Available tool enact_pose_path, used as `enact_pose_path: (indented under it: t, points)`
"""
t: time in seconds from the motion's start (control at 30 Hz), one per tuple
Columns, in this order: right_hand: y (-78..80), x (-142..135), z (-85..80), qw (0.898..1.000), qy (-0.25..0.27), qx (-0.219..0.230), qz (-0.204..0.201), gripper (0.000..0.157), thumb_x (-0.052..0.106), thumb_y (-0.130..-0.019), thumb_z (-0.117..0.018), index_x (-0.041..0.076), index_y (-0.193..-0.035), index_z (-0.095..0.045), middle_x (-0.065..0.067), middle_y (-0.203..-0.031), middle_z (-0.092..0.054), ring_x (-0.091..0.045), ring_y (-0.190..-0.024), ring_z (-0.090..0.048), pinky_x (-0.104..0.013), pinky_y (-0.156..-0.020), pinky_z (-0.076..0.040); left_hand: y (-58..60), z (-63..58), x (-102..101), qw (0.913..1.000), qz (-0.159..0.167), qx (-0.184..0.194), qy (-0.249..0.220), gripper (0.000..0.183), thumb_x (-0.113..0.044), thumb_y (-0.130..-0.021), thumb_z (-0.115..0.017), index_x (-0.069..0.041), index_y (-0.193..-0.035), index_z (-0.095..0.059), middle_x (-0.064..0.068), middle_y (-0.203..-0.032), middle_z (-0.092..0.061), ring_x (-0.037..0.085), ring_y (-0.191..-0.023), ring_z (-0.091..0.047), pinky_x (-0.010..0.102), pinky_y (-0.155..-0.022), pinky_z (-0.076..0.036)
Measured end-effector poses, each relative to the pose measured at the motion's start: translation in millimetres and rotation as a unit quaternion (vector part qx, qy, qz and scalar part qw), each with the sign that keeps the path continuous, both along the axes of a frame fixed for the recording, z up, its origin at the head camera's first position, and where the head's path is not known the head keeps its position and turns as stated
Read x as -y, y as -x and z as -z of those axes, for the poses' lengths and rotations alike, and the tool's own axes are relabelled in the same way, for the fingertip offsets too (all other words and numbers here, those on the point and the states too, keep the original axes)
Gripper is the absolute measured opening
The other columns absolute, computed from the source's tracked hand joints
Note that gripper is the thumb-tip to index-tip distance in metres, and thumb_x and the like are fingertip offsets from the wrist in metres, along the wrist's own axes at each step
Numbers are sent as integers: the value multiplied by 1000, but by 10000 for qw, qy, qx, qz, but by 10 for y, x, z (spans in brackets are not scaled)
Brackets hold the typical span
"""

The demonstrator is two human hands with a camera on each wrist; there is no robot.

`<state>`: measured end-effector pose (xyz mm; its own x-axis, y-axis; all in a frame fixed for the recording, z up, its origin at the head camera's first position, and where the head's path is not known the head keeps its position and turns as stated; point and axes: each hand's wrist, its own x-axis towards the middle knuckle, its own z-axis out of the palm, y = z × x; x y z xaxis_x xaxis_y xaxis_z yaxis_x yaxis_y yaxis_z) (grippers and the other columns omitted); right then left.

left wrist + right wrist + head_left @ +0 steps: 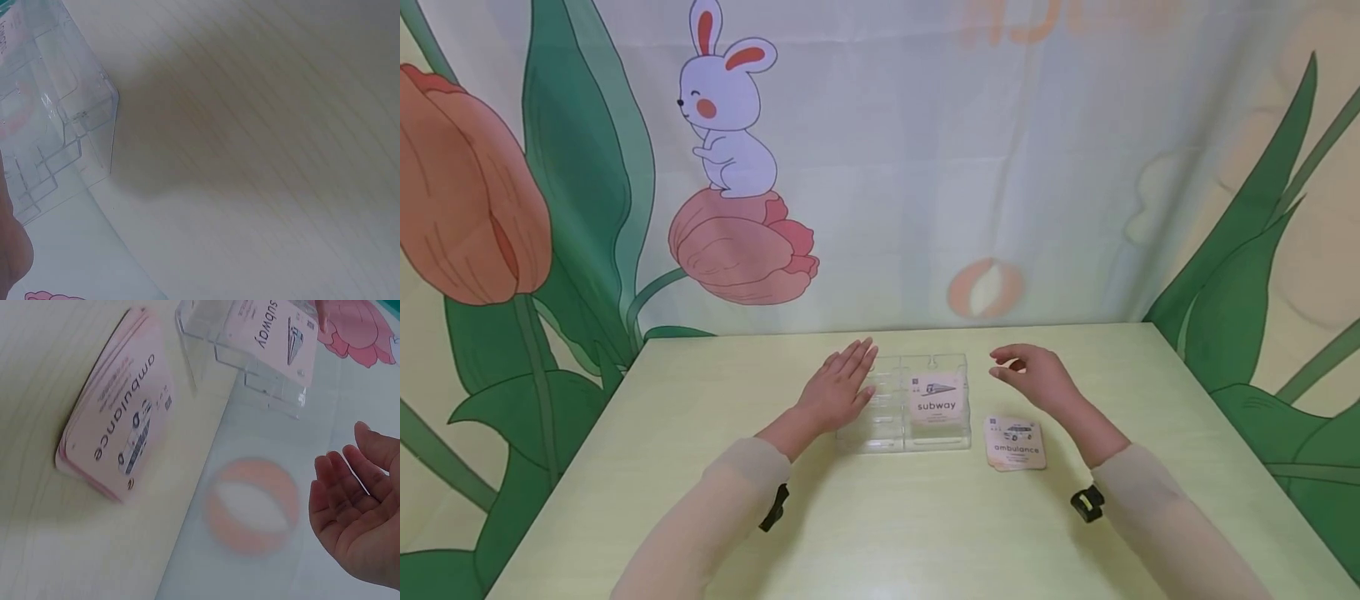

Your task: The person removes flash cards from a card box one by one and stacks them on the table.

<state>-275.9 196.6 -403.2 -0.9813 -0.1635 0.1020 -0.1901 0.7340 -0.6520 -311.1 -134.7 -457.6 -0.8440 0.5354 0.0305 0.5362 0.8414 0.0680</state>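
A clear plastic holder [901, 443] with stepped compartments lies on the table. In its right compartment rests a "subway" card [937, 403], which also shows in the right wrist view. My left hand [837, 387] lies over the holder's left side with fingers straight; whether it touches the plastic I cannot tell. To the right of the holder, my right hand [1036, 375] hovers with loosely curled fingers [337, 481] and nothing between them. Below it sits a stack of cards with an "ambulance" card [1017, 442] on top.
The light wooden table [880, 533] reaches back to a curtain [880, 208] printed with a rabbit and tulips. A black wrist strap [1087, 503] shows at the right forearm, another strap [774, 507] at the left.
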Motion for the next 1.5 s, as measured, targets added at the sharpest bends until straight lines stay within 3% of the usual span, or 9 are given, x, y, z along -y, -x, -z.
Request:
enact_pose_path:
  t: [0.23, 0.77, 0.97, 1.2, 1.5]
  points:
    - [53, 183, 97, 9998, 150, -45, -108, 35, 14, -99, -67, -1, -130, -66, -21, -133, -68, -38, -116, -66, -49, -93, -59, 10, -8, 6, 10000, -13, 22, 26, 68, -36, -110, -36, -3, -164, -13, 14, -174, -11, 33, -163, -11, 51, -133, -13]
    - [155, 394, 334, 9993, 351, -48, -96, 36, 13, -96, -70, -1, -129, -66, -21, -125, -69, -35, -108, -67, -44, -86, -59, 4, 7, -13, 10000, -19, 1, 17, 68, -36, -110, -37, -3, -164, -14, 14, -174, -10, 33, -163, -9, 51, -133, -13]
    - [176, 417, 340, 9995, 278, -37, -138, 32, 13, -97, -69, -2, -125, -68, -20, -120, -72, -33, -105, -67, -44, -86, -58, -8, -14, -16, 10000, 8, 34, 10, 68, -36, -110, -36, -3, -164, -13, 14, -174, -9, 33, -163, -8, 51, -133, -12]
    - [208, 427, 348, 9994, 241, 248, -49, 30, 13, -98, -68, -2, -124, -69, -20, -116, -72, -27, -99, -64, -35, -81, -56, -9, -6, -7, 10000, 40, -58, 15, 68, -36, -110, -37, -3, -164, -14, 15, -174, -10, 34, -163, -9, 52, -133, -14]
    - [247, 451, 390, 9988, 290, 401, 25, 26, 13, -98, -68, -1, -120, -71, -18, -116, -73, -27, -100, -64, -38, -86, -57, -7, -10, -3, 10000, 35, -28, 20, 68, -36, -110, -36, -3, -164, -13, 14, -175, -8, 34, -163, -8, 52, -133, -14]
